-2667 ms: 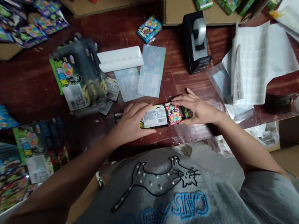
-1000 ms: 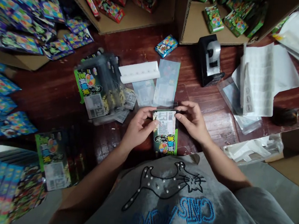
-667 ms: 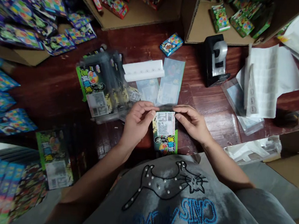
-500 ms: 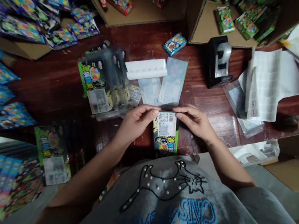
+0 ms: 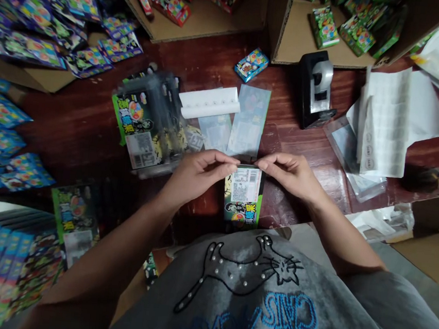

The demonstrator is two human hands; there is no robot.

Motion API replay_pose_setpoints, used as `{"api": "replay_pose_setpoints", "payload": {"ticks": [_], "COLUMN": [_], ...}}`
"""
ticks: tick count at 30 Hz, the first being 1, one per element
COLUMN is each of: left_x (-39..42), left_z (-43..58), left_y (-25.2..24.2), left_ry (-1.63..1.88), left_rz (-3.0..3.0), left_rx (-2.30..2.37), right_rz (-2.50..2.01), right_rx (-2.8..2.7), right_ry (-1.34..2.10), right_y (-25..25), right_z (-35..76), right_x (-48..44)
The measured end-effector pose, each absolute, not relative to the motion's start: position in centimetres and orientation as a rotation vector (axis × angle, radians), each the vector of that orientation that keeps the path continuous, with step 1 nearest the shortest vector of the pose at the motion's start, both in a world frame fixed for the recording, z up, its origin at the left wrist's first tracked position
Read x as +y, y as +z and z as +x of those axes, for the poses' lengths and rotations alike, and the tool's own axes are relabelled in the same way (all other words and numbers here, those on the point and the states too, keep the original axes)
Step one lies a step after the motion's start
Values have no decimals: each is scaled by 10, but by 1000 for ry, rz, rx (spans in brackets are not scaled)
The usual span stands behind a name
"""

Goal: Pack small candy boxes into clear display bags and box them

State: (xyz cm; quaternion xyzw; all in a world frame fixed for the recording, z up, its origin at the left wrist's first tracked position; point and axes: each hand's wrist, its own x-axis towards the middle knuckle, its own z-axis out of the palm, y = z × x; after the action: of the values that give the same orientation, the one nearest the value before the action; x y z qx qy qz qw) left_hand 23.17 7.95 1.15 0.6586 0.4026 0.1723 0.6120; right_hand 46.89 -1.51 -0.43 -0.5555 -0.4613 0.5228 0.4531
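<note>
A flat candy package (image 5: 243,192), black and green with a white barcode label, lies upside down to my view at the table's front edge, close to my shirt. Thumb and fingers of my left hand (image 5: 203,176) pinch its far left corner. My right hand (image 5: 290,174) pinches the far right corner in the same way. Between the fingertips the package's top edge shows as a thin line. Just beyond the hands lie pale translucent sleeves (image 5: 249,118) and a curled white sticker strip (image 5: 209,103).
Left of the hands is a stack of similar packages (image 5: 141,126). A black tape dispenser (image 5: 315,91) and white sticker sheets (image 5: 387,121) stand to the right. A small blue candy box (image 5: 251,64) sits near cardboard boxes (image 5: 213,29) of red and green packs. Purple packs (image 5: 43,13) fill the far left.
Both hands stay at the package's far edge, with the fingertips now pinched closer on its corners. The view has shifted slightly.
</note>
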Motion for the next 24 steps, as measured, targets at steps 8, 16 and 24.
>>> {"api": "replay_pose_setpoints", "payload": {"ticks": [8, 16, 24], "left_x": [85, 160, 246], "left_z": [232, 239, 237], "left_y": [-13, 14, 5], "left_ry": [359, 445, 269], "left_rz": [1778, 2420, 2290], "left_rx": [904, 1030, 1189], "right_rz": [-1301, -1492, -1375], "right_rx": [-1684, -2006, -1652], "right_ry": [1010, 547, 930], "right_y": [-12, -30, -47], "right_z": [494, 492, 496], "right_x": [14, 172, 183]}}
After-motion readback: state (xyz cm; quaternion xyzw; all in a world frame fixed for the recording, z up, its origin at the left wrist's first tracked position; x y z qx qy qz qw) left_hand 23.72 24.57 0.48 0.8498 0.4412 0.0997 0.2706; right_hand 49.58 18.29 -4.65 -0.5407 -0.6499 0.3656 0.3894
